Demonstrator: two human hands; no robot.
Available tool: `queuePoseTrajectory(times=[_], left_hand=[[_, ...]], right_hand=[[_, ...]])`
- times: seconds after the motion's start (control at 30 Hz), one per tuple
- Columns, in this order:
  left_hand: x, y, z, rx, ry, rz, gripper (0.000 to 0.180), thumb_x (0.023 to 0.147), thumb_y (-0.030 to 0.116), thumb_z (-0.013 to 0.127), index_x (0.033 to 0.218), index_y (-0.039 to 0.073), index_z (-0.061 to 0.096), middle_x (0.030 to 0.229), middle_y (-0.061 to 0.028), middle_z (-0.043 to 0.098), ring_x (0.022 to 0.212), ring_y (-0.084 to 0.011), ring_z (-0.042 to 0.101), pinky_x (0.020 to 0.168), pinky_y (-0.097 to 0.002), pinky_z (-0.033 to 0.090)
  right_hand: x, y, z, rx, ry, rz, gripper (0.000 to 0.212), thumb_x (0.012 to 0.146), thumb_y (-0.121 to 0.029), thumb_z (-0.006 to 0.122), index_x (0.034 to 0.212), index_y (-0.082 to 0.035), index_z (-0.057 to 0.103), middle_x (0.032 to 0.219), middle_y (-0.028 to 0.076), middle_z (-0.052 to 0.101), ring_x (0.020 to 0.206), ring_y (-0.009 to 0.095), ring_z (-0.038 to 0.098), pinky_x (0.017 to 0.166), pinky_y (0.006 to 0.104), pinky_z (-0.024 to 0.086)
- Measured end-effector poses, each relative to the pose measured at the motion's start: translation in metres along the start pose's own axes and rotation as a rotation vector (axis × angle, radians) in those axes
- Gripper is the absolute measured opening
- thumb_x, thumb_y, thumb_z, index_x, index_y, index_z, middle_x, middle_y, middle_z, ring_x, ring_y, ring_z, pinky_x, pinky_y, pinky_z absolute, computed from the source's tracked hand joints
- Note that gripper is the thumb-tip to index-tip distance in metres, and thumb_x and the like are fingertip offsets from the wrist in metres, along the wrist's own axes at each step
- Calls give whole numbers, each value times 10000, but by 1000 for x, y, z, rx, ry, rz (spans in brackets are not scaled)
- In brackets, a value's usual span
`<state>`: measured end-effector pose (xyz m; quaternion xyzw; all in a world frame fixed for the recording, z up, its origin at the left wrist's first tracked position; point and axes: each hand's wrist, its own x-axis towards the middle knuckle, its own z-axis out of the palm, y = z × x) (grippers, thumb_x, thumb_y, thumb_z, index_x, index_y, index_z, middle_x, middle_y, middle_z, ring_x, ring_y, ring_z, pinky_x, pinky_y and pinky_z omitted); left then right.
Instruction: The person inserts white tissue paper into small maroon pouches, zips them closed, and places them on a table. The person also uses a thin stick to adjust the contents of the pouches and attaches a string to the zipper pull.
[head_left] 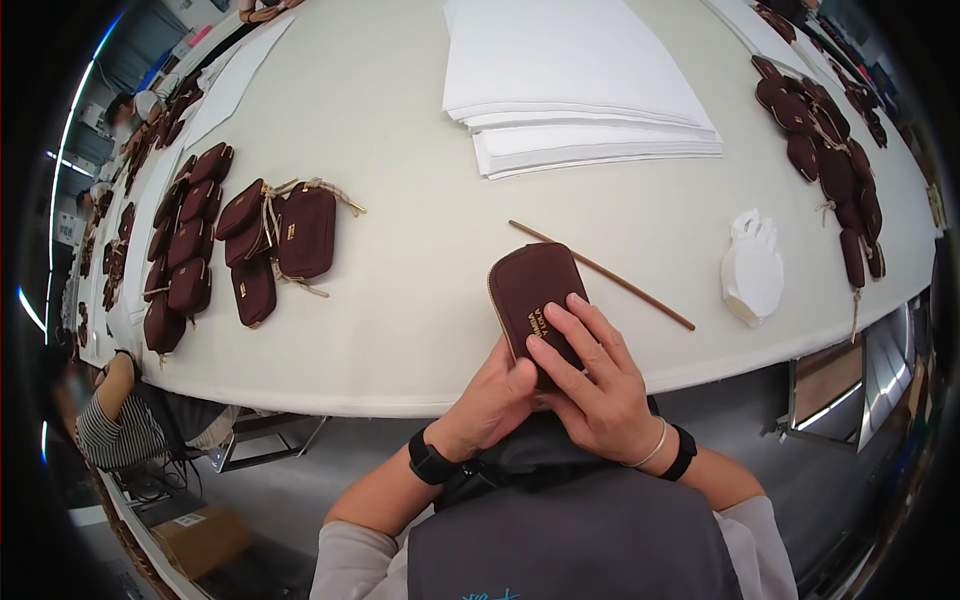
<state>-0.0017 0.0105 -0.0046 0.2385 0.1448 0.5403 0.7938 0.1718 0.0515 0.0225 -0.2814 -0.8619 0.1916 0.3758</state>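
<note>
A dark maroon zip pouch [520, 275] with gold lettering and a zip along its rounded edge is held up at the table's near edge. My left hand [487, 402] grips its lower left side, the thumb in front and the other fingers hidden behind. My right hand [598, 385] lies over the lower right of the pouch, its fingers across the front face and its thumb at the bottom edge. Just behind the pouch a thin brown wooden stick [630, 290] lies slantwise on the table, and a white glove [753, 270] lies to its right.
White sheets [585, 70] are stacked at the far middle of the pale table [390, 260]. Several maroon pouches with cord pulls [305, 230] lie at left, beside a row [190, 240] of more. Another pile [830, 150] sits at far right. A person in a striped sleeve [125, 430] sits at left.
</note>
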Motion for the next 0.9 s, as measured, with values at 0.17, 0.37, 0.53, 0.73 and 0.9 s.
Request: queuePoseTrajectory(times=[0.17,0.37,0.53,0.73,0.9], left_hand=[[2,27,13,302,242,-192,714,965,151,671,1546,62,267,1412,-124,515,1278,-238,567,1021,-388,538],[-10,48,14,411,124,-336,660,996,259,617,1521,7,306,1346,-184,574,1201,-310,632,856,-379,621],[-13,45,1,410,211,-318,648,1052,485,451,1428,-42,426,1193,-185,657,986,-256,716,685,-330,643],[-8,56,-3,464,264,-438,625,1056,520,425,1301,-37,571,1010,-117,707,728,-160,718,528,-265,605],[-9,57,-6,460,286,-431,660,1052,549,407,1288,-42,581,973,-118,714,688,-162,715,469,-253,566]], right_hand=[[-1,7,-14,311,64,210,537,844,-89,742,1354,-16,589,1399,167,572,1311,349,533,1079,423,452],[9,12,-23,1157,0,743,500,988,-146,656,1425,22,478,1260,155,636,1186,168,596,1015,326,496],[6,14,-20,1047,-48,781,544,965,-152,688,1418,53,469,1268,134,645,1153,179,619,996,318,501],[0,15,-24,1115,-171,857,506,985,-187,662,1399,58,505,1230,119,668,1102,164,646,944,312,539],[-4,20,-22,1186,-174,907,529,988,-216,666,1423,37,503,1256,114,663,1096,156,657,919,304,566]])
